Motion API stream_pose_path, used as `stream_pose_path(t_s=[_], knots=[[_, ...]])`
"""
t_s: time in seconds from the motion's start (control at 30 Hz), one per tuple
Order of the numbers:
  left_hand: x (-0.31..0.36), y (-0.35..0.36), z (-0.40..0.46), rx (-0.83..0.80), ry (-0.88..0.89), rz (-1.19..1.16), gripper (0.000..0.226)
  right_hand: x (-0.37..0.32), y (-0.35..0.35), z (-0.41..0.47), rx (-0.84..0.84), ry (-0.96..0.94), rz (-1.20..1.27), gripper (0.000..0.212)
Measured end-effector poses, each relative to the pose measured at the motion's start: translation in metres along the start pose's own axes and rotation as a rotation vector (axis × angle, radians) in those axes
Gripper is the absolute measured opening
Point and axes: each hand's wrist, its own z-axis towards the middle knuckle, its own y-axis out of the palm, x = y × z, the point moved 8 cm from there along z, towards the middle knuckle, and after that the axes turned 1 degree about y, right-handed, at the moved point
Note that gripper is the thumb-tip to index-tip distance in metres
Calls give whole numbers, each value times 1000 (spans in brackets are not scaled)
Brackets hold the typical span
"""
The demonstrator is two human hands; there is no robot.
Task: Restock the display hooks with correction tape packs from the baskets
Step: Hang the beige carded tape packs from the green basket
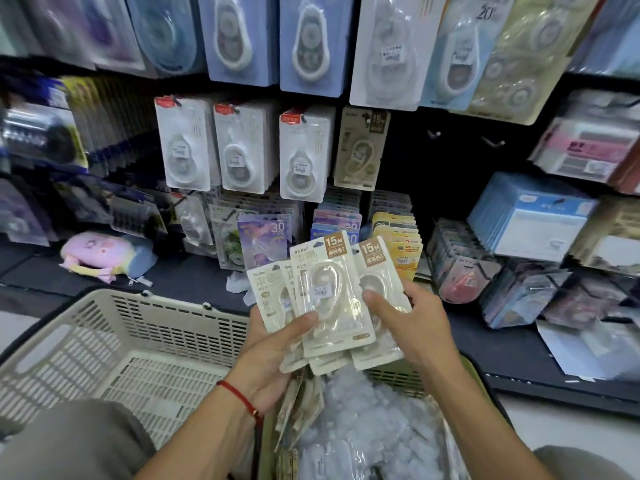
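Note:
A fan of several beige correction tape packs (332, 299) marked 15M is held in front of the display. My left hand (273, 355) grips the fan from below, thumb across the front pack. My right hand (412, 323) pinches the rightmost packs, thumb on top. A matching beige 15M pack (360, 150) hangs on a display hook higher up. To its right, two bare hooks (433, 134) stick out of the dark panel. Under my hands a basket (367, 427) holds clear-wrapped packs and a few more beige ones.
A beige slatted basket (114, 341) stands at the lower left with nothing visible inside. White and blue correction tape packs (242, 150) fill the hooks above. A pink plush pouch (100, 252) lies on the dark shelf at left. Stacked stationery packs (526, 216) crowd the right.

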Motion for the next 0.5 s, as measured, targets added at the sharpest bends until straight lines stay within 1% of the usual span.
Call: stream_pose_path(t_s=[0.1, 0.2, 0.27, 0.37, 0.43, 0.5], knots=[[15, 1, 2, 52, 35, 35, 84, -4, 4, 8, -31, 19, -14, 19], [33, 5, 7, 62, 76, 77, 86, -5, 13, 15, -119, 127, 131, 31], [48, 9, 13, 59, 92, 108, 88, -10, 18, 20, -133, 152, 188, 35], [72, 18, 23, 21, 113, 190, 85, -21, 19, 32, -89, 81, 227, 28], [86, 27, 31, -36, 112, 239, 82, -28, 19, 37, -59, 40, 260, 23], [95, 36, 39, -79, 110, 259, 80, -35, 19, 41, -30, 10, 278, 25]])
